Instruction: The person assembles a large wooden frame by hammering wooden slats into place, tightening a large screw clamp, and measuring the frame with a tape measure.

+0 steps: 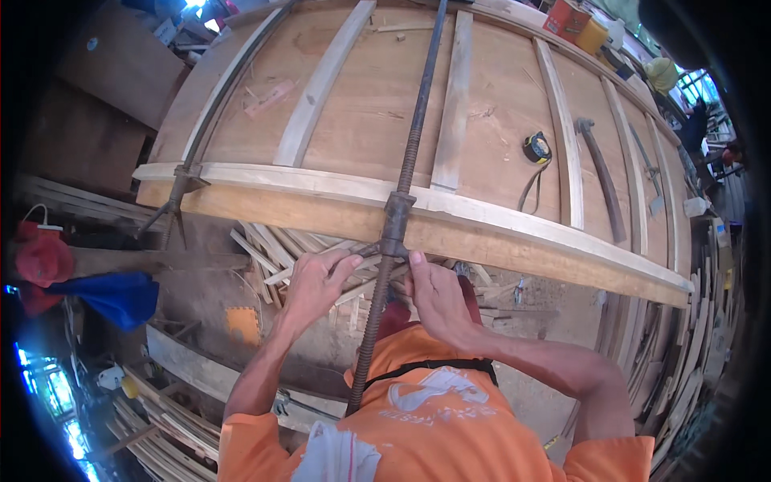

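Note:
A long threaded steel clamp rod (415,132) runs across a big plywood panel (377,104) with pale wooden battens (454,104) laid on it. Its metal clamp head (395,221) bears on the panel's thick front edge board (482,241). My left hand (313,285) and my right hand (438,293) are both just below that edge, on either side of the rod, fingers curled at the clamp's nut. The rod's lower end (365,353) passes down in front of my orange shirt.
A second clamp (178,189) grips the panel's left corner. A yellow tape measure (536,149) and a curved metal tool (602,181) lie on the panel. Offcut strips (277,245) are piled under the edge. Cans (572,20) stand at the far rim; a blue cloth (116,297) hangs left.

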The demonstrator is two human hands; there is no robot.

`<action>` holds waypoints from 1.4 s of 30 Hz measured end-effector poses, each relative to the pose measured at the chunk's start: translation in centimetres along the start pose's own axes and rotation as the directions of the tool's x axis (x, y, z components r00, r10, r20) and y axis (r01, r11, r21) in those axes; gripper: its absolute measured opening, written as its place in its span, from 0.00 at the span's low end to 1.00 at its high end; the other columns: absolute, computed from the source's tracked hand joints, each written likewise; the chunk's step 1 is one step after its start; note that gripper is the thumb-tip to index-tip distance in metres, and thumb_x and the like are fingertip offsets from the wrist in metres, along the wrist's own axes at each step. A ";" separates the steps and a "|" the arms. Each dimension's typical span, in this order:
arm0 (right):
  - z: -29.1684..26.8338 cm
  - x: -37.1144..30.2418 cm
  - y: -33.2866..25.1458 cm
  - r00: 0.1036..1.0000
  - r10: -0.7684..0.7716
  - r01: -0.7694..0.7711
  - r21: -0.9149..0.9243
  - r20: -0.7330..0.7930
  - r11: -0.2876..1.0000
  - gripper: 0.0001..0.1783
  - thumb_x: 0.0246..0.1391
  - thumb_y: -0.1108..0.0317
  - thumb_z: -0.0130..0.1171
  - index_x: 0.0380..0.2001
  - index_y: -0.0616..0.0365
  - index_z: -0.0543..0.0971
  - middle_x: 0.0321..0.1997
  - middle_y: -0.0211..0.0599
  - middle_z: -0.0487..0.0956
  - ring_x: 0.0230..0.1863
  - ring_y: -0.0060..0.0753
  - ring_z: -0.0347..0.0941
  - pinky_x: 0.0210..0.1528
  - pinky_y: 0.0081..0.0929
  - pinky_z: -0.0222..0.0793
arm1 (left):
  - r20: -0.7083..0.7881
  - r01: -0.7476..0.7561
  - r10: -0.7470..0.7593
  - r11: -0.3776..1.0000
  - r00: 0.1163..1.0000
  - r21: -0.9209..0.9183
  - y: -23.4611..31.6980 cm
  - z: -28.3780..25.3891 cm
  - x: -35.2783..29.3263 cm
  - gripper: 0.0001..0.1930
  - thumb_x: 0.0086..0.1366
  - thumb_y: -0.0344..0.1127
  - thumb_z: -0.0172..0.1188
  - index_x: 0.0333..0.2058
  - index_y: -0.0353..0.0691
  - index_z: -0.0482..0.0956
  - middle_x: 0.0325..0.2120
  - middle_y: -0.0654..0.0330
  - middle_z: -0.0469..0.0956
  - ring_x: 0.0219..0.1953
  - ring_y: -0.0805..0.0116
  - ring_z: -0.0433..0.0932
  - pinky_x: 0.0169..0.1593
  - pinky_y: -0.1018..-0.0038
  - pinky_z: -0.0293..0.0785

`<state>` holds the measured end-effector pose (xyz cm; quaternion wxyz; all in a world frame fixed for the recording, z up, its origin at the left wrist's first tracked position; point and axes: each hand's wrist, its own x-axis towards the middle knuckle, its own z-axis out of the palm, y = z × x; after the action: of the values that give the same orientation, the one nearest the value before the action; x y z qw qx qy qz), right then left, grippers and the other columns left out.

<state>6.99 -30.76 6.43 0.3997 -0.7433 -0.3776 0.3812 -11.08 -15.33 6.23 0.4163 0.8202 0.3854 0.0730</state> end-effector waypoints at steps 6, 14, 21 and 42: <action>2.8 0.8 5.0 1.000 -0.023 0.026 0.202 -0.016 0.979 0.37 0.81 0.48 0.32 0.25 0.64 0.75 0.17 0.48 0.73 0.21 0.52 0.71 0.34 0.50 0.67 | -0.081 -0.095 0.139 0.911 0.987 0.402 5.8 -1.4 -1.1 0.15 0.73 0.42 0.63 0.36 0.33 0.84 0.17 0.42 0.76 0.25 0.38 0.78 0.32 0.50 0.72; -4.7 -0.1 3.5 0.975 -0.220 0.213 0.176 0.025 0.961 0.22 0.75 0.56 0.49 0.34 0.65 0.79 0.24 0.47 0.79 0.26 0.49 0.77 0.35 0.45 0.72 | -0.351 -0.180 0.408 0.828 0.843 0.531 12.1 -3.2 -2.0 0.11 0.76 0.35 0.59 0.44 0.30 0.81 0.53 0.43 0.80 0.50 0.51 0.82 0.54 0.62 0.78; -27.8 13.8 6.2 0.684 -0.708 0.352 -0.769 -0.179 0.534 0.20 0.57 0.65 0.70 0.48 0.65 0.77 0.47 0.59 0.78 0.51 0.62 0.74 0.53 0.52 0.71 | -0.173 -0.322 0.338 0.940 0.925 0.116 21.5 0.1 -1.3 0.15 0.72 0.18 0.52 0.54 0.32 0.78 0.55 0.51 0.77 0.46 0.62 0.82 0.52 0.68 0.77; -35.7 5.1 4.6 0.905 -0.290 -0.035 0.734 0.311 0.678 0.33 0.69 0.56 0.57 0.70 0.61 0.66 0.53 0.39 0.77 0.57 0.28 0.72 0.61 0.29 0.67 | -0.060 -0.094 0.074 0.869 0.995 -0.486 32.6 15.8 11.3 0.18 0.76 0.32 0.61 0.61 0.35 0.76 0.46 0.59 0.79 0.44 0.75 0.78 0.47 0.74 0.76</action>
<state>41.30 -39.14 14.91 0.5996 -0.4002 -0.3219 0.6137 22.33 -28.96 17.90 0.5988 0.7029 0.3265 0.2021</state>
